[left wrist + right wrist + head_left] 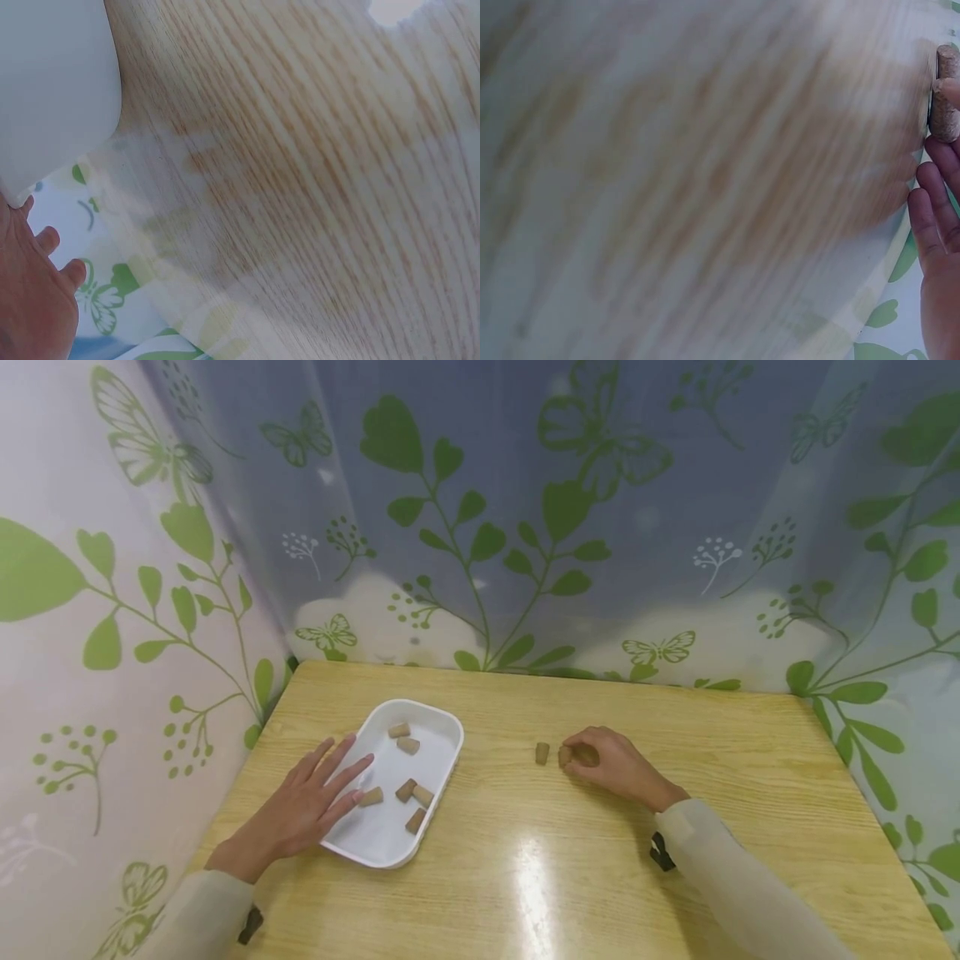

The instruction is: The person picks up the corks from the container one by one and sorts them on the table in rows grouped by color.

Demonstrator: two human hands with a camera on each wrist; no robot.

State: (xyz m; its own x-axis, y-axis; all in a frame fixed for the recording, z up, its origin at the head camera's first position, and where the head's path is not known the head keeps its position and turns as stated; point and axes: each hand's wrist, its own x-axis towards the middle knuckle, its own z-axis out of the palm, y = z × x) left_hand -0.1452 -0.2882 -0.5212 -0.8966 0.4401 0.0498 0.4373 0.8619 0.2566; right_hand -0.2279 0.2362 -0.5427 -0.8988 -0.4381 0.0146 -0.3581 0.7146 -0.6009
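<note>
Thumb and forefinger of my right hand [611, 764] pinch a small tan cork [564, 757] at the tabletop. A second cork [542, 753] stands just left of it. The right wrist view shows the fingers [928, 225] of that hand by a cork [945, 116], partly cut off by the frame edge. My left hand [303, 802] spreads its straight fingers over the left rim of a white tray [456, 727]; whether it presses the rim I cannot tell. Several corks [408, 745] lie scattered in the tray, one [371, 797] close to the left fingertips.
The tray stands on the left part of a wood-grain table [480, 902]. A curtain [480, 527] with green leaves and butterflies hangs behind the table's back edge, and similar cloth [112, 652] runs along the left side.
</note>
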